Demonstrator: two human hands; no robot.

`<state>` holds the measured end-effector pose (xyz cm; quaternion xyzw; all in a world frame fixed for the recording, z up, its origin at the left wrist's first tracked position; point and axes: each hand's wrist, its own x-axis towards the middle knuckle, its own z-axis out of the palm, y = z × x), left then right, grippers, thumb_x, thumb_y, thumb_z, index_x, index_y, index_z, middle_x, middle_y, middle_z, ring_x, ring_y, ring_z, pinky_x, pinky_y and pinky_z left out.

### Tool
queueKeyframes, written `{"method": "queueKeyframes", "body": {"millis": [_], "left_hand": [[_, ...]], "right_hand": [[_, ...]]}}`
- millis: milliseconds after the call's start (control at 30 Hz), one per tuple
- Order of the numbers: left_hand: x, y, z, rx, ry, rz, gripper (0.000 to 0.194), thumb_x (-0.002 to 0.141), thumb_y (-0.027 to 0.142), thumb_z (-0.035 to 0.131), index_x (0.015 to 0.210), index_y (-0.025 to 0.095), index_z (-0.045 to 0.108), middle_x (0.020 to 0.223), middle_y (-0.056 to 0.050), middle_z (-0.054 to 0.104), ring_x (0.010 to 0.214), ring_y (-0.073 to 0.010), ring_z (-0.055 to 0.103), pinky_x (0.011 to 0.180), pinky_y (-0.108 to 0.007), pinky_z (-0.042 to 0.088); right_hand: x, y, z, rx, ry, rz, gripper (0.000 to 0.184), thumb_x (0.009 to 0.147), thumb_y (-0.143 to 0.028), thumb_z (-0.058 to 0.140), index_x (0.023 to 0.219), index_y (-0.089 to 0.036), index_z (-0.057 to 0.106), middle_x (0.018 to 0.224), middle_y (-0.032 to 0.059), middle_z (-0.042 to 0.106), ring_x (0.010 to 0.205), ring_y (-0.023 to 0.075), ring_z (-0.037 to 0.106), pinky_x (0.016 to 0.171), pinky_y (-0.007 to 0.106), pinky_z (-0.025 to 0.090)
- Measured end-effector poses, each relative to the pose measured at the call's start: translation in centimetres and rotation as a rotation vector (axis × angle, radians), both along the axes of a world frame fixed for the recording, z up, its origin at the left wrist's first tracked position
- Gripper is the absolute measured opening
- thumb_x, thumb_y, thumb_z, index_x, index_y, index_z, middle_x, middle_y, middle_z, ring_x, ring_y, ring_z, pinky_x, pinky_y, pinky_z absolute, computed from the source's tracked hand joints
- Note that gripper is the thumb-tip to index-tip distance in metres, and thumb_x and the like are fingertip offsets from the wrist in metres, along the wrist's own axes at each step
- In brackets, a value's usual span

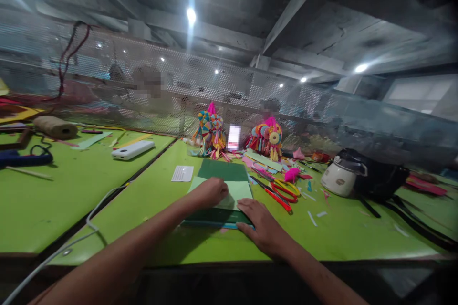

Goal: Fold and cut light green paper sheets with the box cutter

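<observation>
In the head view, a light green sheet of paper (238,191) lies across a dark green mat or board (222,170) with a blue front edge. My left hand (213,192) is closed and rests on the light green sheet; what its fingers hold, if anything, is hidden. Lying on the sheet's right edge and the board's front corner, my right hand (260,223) has its fingers stretched out. Right of the board are scissors with yellow handles (288,189) and a red cutter knife (279,200). A small printed white card (182,173) lies to the left.
Two bunches of colourful tasselled ornaments (212,128) (268,135) stand behind the board. Paper scraps (312,219) litter the right side, near a white and black pot (338,176) and a black bag (381,176). Leftward are a white power bank (133,150), a twine spool (55,127) and a cable (89,221).
</observation>
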<state>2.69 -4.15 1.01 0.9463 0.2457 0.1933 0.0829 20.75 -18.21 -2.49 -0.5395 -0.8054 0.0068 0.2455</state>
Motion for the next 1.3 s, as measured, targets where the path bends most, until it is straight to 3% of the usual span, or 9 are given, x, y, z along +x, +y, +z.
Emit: {"method": "queueKeyframes", "body": {"millis": [133,267,333,467,600,767,1000,1300], "left_hand": [[0.2,0.9,-1.8,0.008,-0.042,0.005,0.017,0.086,0.02,0.052,0.086,0.013,0.068,0.087,-0.01,0.062,0.081,-0.0211,0.059,0.074,-0.03,0.044],[-0.2,0.7,-2.4,0.001,-0.076,-0.01,0.017,0.088,0.028,0.054,0.087,0.015,0.065,0.088,-0.007,0.058,0.084,-0.0203,0.056,0.076,-0.029,0.043],[-0.1,0.6,-2.2,0.003,-0.073,-0.006,0.016,0.088,0.027,0.054,0.086,0.016,0.065,0.087,-0.006,0.058,0.083,-0.02,0.055,0.076,-0.029,0.043],[0.2,0.6,-2.2,0.011,-0.074,0.018,0.014,0.087,0.023,0.053,0.084,0.016,0.064,0.088,-0.007,0.057,0.084,-0.0206,0.055,0.076,-0.03,0.043],[0.0,0.6,-2.2,-0.005,-0.053,0.013,0.015,0.087,0.027,0.054,0.089,0.016,0.065,0.091,-0.007,0.057,0.084,-0.0209,0.055,0.076,-0.03,0.043],[-0.4,-0.1,-1.5,0.039,-0.017,-0.01,0.034,0.079,0.046,0.067,0.1,0.019,0.065,0.097,-0.008,0.058,0.088,-0.0235,0.055,0.08,-0.034,0.044],[-0.2,-0.8,-0.5,0.079,0.071,-0.074,0.027,0.078,0.042,0.07,0.098,0.023,0.07,0.093,-0.006,0.061,0.086,-0.0223,0.056,0.082,-0.033,0.043],[-0.2,-0.4,-0.5,0.051,0.04,-0.067,0.024,0.082,0.04,0.067,0.096,0.021,0.069,0.091,-0.006,0.062,0.085,-0.0217,0.057,0.078,-0.032,0.044]], "right_hand": [[1.3,0.3,0.1,0.066,0.139,-0.019,0.034,0.092,-0.037,0.052,0.12,-0.02,0.06,0.132,0.0103,0.056,0.124,0.0219,0.047,0.105,0.041,0.038],[5.7,1.8,1.3,0.221,0.251,-0.215,0.026,0.094,-0.034,0.046,0.099,-0.02,0.067,0.102,0.0091,0.068,0.101,0.0217,0.06,0.092,0.039,0.046],[8.3,2.5,2.1,0.166,0.171,-0.377,0.027,0.092,-0.033,0.046,0.089,-0.019,0.069,0.091,0.009,0.069,0.087,0.0211,0.062,0.082,0.036,0.047],[10.9,3.3,2.9,-0.115,-0.164,-0.476,0.026,0.089,-0.033,0.051,0.082,-0.015,0.069,0.089,0.0112,0.067,0.084,0.0225,0.06,0.075,0.032,0.044],[10.7,3.8,2.8,-0.151,-0.324,-0.495,0.017,0.085,-0.027,0.058,0.092,-0.014,0.067,0.099,0.0155,0.064,0.093,0.0258,0.058,0.078,0.032,0.041],[10.9,4.5,2.3,-0.115,-0.314,-0.466,0.014,0.086,-0.022,0.053,0.089,-0.015,0.065,0.096,0.0123,0.061,0.089,0.0234,0.055,0.075,0.03,0.039],[11.7,4.0,1.2,-0.086,-0.071,-0.503,0.011,0.084,-0.024,0.051,0.088,-0.017,0.058,0.082,0.0063,0.062,0.073,0.0181,0.053,0.062,0.026,0.033],[14.7,3.7,2.8,-0.258,0.211,-0.332,0.028,0.079,-0.033,0.058,0.103,-0.018,0.059,0.091,0.0055,0.064,0.08,0.0199,0.058,0.069,0.029,0.042]]}}
